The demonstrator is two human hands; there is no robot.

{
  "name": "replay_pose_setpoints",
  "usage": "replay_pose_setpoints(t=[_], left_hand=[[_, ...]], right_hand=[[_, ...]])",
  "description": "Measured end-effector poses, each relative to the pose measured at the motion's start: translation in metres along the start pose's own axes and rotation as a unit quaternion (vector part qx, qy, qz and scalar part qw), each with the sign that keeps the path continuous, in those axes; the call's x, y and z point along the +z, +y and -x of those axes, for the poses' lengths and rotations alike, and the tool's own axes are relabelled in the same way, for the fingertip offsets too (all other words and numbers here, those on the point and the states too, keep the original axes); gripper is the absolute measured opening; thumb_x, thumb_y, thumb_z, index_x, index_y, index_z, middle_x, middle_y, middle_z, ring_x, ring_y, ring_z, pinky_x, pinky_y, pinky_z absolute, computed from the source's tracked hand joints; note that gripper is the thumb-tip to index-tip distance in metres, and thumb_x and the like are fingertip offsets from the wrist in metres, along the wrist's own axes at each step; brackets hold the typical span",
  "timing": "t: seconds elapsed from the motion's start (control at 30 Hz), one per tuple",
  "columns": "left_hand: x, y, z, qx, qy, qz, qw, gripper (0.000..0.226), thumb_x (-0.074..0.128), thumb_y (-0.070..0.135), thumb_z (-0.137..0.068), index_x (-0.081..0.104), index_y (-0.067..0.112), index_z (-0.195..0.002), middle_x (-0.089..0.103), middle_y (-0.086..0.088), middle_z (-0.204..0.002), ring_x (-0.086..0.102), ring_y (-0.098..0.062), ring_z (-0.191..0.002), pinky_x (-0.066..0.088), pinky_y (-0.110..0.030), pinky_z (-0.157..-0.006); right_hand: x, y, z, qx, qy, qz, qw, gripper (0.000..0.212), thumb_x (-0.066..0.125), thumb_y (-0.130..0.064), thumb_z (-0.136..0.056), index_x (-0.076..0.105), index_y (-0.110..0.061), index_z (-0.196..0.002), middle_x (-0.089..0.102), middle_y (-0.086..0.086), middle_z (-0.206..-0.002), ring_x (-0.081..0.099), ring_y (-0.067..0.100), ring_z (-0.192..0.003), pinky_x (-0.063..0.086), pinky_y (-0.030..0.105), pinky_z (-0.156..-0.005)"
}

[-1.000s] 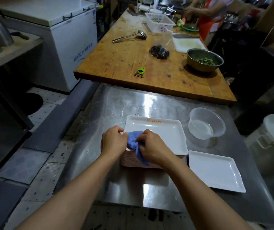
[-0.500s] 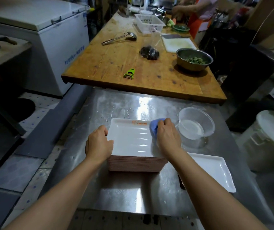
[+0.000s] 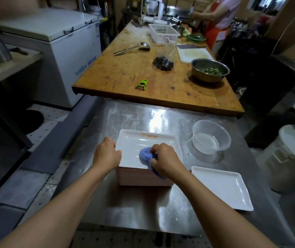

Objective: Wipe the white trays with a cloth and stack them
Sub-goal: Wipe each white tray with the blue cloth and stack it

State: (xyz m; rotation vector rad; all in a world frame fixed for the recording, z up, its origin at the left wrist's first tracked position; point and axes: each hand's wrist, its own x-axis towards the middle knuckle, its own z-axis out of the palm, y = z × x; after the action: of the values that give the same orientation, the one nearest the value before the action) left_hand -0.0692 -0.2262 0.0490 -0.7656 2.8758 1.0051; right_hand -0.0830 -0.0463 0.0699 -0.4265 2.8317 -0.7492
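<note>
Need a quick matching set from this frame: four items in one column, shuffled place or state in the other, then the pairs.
Items:
1. blue cloth
2. clear plastic bowl
3. green peeler
4. single white tray

Places or states:
A. on the wooden table
B. lying alone on the steel table, right of the stack
C. gripped by the right hand on the top tray
D. holding a little water

Pairs: 1-C, 2-D, 3-A, 4-B

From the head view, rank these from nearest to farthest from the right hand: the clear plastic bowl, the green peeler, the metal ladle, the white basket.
From the right hand, which grips the blue cloth:
1. Clear plastic bowl, just to its right on the steel table.
2. Green peeler, near edge of the wooden table.
3. Metal ladle, farther up, left of centre.
4. White basket, at the far end.
</note>
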Motion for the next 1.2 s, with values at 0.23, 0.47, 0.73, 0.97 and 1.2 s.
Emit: replay_pose_setpoints(t=[0.23, 0.47, 0.73, 0.97, 1.2], left_hand=[[-0.017, 0.029, 0.010, 0.022, 0.021, 0.160, 0.987, 0.014, 0.041, 0.002, -0.085, 0.039, 0.011, -0.096, 0.052, -0.004, -0.086, 0.049, -0.015, -0.071, 0.038, -0.031, -0.052], [-0.042, 0.058, 0.029, 0.115, 0.098, 0.232, 0.961, 0.026, 0.042, 0.000, -0.088, 0.051, 0.022, -0.099, 0.062, -0.001, -0.091, 0.059, -0.023, -0.084, 0.052, -0.039, -0.068], [-0.073, 0.073, 0.042, 0.263, 0.138, 0.271, 0.916, 0.025, 0.051, 0.001, -0.087, 0.059, 0.024, -0.082, 0.064, 0.008, -0.074, 0.059, -0.014, -0.070, 0.049, -0.039, -0.062], [-0.090, 0.078, 0.036, 0.270, 0.121, 0.324, 0.899, 0.018, 0.057, 0.007, -0.086, 0.058, 0.020, -0.075, 0.062, 0.005, -0.068, 0.051, -0.003, -0.059, 0.041, -0.023, -0.054], [-0.085, 0.071, 0.026, 0.170, 0.098, 0.440, 0.877, 0.015, 0.056, 0.008, -0.092, 0.056, 0.015, -0.078, 0.062, -0.012, -0.076, 0.056, -0.023, -0.068, 0.044, -0.035, -0.063]], right_hand=[[-0.039, 0.000, 0.010, 0.062, 0.173, -0.195, 0.963, 0.010, 0.052, -0.005, -0.085, 0.061, -0.010, -0.085, 0.060, 0.004, -0.082, 0.054, 0.015, -0.071, 0.039, 0.007, -0.052], [-0.092, -0.032, 0.006, -0.029, 0.321, -0.196, 0.926, 0.016, 0.053, -0.004, -0.088, 0.060, -0.005, -0.103, 0.051, 0.005, -0.104, 0.054, 0.022, -0.098, 0.045, 0.030, -0.087], [-0.128, -0.075, -0.005, -0.148, 0.163, -0.203, 0.954, 0.023, 0.044, -0.013, -0.092, 0.053, -0.020, -0.112, 0.058, 0.001, -0.102, 0.053, 0.015, -0.090, 0.042, 0.020, -0.071], [-0.141, -0.077, 0.005, -0.201, 0.093, -0.179, 0.959, 0.029, 0.047, -0.015, -0.090, 0.050, -0.032, -0.112, 0.062, 0.000, -0.086, 0.063, 0.010, -0.062, 0.053, 0.030, -0.044], [-0.148, -0.024, 0.021, -0.130, 0.120, -0.085, 0.981, 0.027, 0.053, -0.011, -0.083, 0.060, -0.032, -0.099, 0.066, -0.004, -0.084, 0.062, 0.009, -0.071, 0.053, 0.026, -0.057]])
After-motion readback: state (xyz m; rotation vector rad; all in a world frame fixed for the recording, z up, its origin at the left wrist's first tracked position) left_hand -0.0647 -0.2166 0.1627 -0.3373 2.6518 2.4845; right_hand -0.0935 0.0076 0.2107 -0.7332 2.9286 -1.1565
